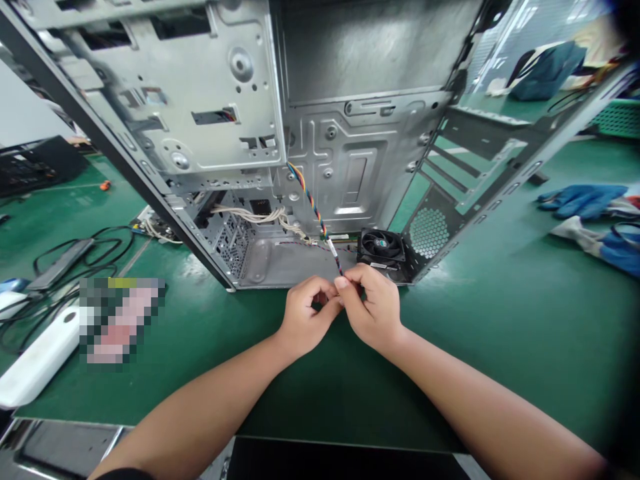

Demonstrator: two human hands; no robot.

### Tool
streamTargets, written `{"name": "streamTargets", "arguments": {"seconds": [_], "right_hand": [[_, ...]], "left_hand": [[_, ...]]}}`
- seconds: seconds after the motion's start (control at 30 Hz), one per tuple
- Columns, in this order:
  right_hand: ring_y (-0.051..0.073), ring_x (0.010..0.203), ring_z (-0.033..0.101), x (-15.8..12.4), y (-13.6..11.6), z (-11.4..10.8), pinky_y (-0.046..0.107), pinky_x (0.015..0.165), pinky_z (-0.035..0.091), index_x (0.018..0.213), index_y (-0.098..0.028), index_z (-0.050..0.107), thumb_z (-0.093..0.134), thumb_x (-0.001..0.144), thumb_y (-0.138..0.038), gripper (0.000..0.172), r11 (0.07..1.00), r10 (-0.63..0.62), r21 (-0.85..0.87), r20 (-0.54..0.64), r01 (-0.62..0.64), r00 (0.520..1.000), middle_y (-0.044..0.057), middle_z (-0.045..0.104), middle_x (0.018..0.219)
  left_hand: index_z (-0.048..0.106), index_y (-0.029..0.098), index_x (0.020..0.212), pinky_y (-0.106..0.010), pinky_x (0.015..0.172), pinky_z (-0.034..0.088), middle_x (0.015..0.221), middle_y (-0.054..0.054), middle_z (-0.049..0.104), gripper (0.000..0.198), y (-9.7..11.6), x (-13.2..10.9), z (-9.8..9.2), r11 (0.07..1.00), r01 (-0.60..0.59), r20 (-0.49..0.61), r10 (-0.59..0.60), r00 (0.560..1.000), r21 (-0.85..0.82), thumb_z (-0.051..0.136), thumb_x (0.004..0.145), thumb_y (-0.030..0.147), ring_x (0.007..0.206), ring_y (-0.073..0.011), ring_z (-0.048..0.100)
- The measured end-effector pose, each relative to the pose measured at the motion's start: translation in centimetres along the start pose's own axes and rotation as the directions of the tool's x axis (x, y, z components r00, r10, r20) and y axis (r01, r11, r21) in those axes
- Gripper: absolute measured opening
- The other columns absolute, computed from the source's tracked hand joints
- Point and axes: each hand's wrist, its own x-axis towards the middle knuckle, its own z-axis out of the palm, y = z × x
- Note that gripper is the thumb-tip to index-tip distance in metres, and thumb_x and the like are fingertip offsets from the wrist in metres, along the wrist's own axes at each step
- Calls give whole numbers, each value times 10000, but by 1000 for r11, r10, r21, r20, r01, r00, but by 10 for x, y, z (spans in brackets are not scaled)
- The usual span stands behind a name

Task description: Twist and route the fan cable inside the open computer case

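An opened metal computer case point(350, 173) stands on the green table in front of me. From its drive cage point(200, 87) a multicoloured twisted cable point(313, 200) runs down to my fingers. My left hand point(311, 313) and my right hand point(374, 303) meet at the cable's lower end, both pinching it; the tip is hidden by my fingers. A white label wraps the cable just above them. Behind my right hand, a black cooling fan point(381, 247) sits at the bottom of the case. White bundled wires point(250, 215) come from the case's left side.
On the left lie a white power strip point(45, 353), black cords point(47, 253), a blurred-out patch and a dark device point(40, 163). Blue-and-white gloves point(590, 200) rest on the right, with a green basket point(620, 119) beyond. The case's frame edge point(520, 180) slants up on the right.
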Motion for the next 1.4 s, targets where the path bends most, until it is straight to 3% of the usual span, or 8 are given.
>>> {"name": "streamTargets", "arguments": {"seconds": [0.2,0.4,0.53,0.8,1.4], "right_hand": [[105,522,464,0,1,0,253,506,369,712,-208,508,515,899,-202,187,1000,-1,-2,27,1,1000,-36,508,589],[115,556,460,-1,2,0,258,517,370,758,-209,501,503,902,-160,152,993,-116,-3,24,116,993,-28,495,615],[119,550,452,-1,3,0,263,511,365,762,-214,502,496,899,-150,152,992,-128,-16,23,128,992,-26,507,616],[114,545,470,-2,4,0,265,496,359,773,-214,522,526,891,-159,130,993,-118,-10,10,118,993,-26,531,617],[111,551,454,0,3,0,253,515,366,744,-206,493,506,900,-145,169,994,-113,-13,27,113,993,-30,503,613]], "left_hand": [[531,171,668,-218,554,380,593,32,540,207,-3,-1,0,998,59,38,-58,998,-30,595,853,242,551,-89,458],[539,170,689,-239,596,393,616,22,545,245,-7,-2,-1,997,67,89,-63,994,-44,552,902,289,586,-102,474],[553,173,713,-248,609,406,633,13,558,241,-6,-2,-1,998,51,107,-48,993,-28,522,920,294,595,-108,487],[539,179,716,-224,582,399,628,31,556,134,-3,-3,1,997,-48,-3,48,999,66,609,829,196,580,-96,480],[495,177,708,-220,594,377,622,37,515,204,0,-3,0,997,-53,48,51,998,50,519,910,194,583,-89,470]]}}
